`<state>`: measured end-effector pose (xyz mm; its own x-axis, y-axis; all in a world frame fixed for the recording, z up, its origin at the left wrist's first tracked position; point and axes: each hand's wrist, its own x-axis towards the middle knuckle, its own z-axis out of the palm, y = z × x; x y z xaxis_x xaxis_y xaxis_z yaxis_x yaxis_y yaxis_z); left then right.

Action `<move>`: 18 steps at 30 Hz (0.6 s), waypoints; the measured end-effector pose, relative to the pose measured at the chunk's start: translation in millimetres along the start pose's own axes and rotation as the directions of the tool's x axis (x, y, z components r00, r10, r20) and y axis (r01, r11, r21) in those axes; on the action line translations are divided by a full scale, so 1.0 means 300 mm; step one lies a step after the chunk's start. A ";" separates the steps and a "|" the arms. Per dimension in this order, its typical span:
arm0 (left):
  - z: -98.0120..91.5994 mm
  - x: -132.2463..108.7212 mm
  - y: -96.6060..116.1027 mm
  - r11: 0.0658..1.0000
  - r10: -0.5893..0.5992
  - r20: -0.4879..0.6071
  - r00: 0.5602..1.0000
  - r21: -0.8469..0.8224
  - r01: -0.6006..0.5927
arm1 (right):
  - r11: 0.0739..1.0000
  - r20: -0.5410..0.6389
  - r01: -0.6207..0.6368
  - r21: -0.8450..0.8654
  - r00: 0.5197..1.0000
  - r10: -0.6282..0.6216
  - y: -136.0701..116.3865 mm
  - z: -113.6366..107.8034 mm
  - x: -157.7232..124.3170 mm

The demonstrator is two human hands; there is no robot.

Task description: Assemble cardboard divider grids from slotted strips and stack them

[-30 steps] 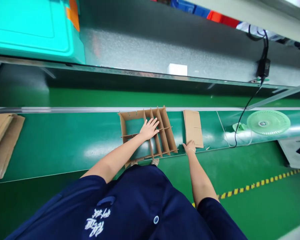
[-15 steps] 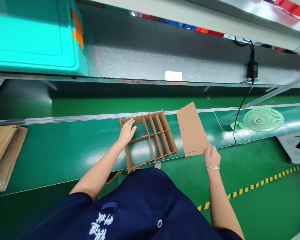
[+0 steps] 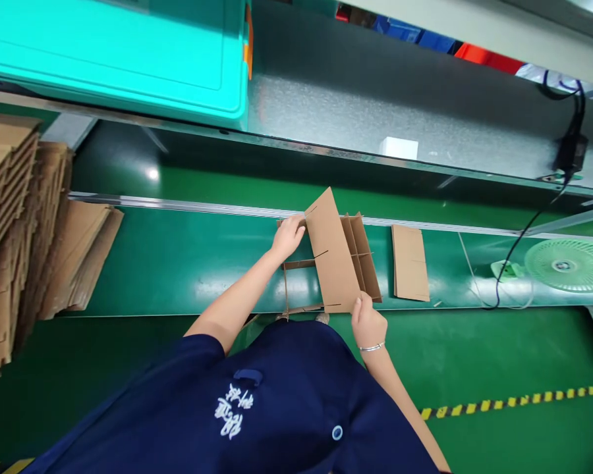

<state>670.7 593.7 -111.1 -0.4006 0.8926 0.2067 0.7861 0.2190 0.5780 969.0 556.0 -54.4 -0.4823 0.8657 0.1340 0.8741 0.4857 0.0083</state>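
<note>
My right hand (image 3: 369,322) pinches the near right corner of a slotted cardboard sheet (image 3: 332,257). The sheet hangs tilted over a cardboard divider grid (image 3: 367,263) and hides the grid's middle. At the grid's far left corner is my left hand (image 3: 288,237), its fingertips close to the sheet's left edge; whether they grip the grid or the sheet cannot be made out. The grid lies on the green work surface, with crossing strips showing on both sides of the sheet.
Flat cardboard pieces (image 3: 410,263) lie right of the grid, and a green fan (image 3: 561,264) with a black cable is farther right. Cardboard stacks (image 3: 74,257) stand at the left. A turquoise bin (image 3: 118,59) and a white box (image 3: 399,148) rest on the shelf above.
My right hand has brought the sheet left, from beside the grid to over it. The view has shifted left, showing more cardboard stacks. Flat pieces at the right are now uncovered.
</note>
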 end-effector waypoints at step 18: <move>0.115 -0.175 0.053 0.986 0.057 0.453 0.889 0.114 -0.122 | 0.988 0.099 0.057 -0.141 0.994 -0.044 -0.092 -0.058 -0.064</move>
<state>720.5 563.7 -139.9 -0.0977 0.9852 -0.1409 0.8775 0.1521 0.4548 955.0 523.9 -39.9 -0.5234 0.8514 0.0347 0.8443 0.5127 0.1558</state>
